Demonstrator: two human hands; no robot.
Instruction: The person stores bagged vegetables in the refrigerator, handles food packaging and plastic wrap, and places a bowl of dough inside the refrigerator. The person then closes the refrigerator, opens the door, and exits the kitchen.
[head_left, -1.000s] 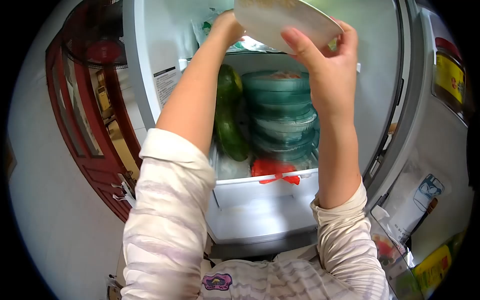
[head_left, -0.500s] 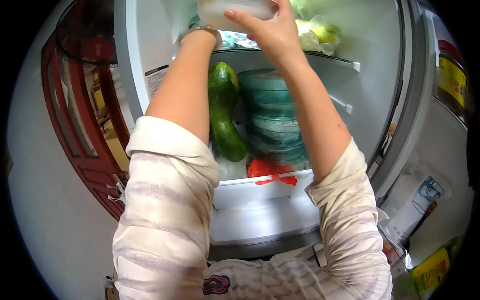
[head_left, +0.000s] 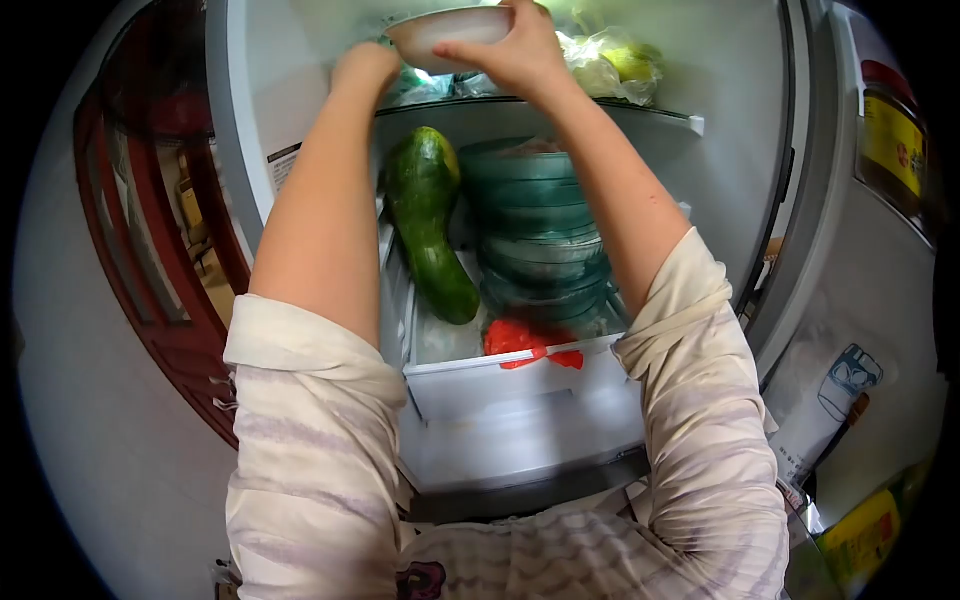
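A white bowl (head_left: 455, 38) is held at the top of the view, above the fridge's glass shelf (head_left: 540, 102). My right hand (head_left: 515, 50) grips its right side, thumb on the outside and fingers at the rim. To the left of the bowl, my left hand (head_left: 368, 65) reaches in over the shelf; its fingers are hidden. Plastic bags (head_left: 425, 88) lie on the shelf behind and under the bowl. Below the shelf stand a long green gourd (head_left: 425, 215) and a stack of teal glass containers (head_left: 535, 225).
A red bag (head_left: 515, 342) lies at the drawer's front edge (head_left: 460, 367). Bagged green produce (head_left: 630, 65) rests on the shelf at right. The open door holds a red-lidded jar (head_left: 893, 140) and a yellow package (head_left: 865, 535). A red wooden door (head_left: 150, 270) stands at left.
My right hand and the bowl have moved slightly down and left, with the bowl now more tilted. My left hand has shifted left, away from the bowl. The camera view has shifted a little.
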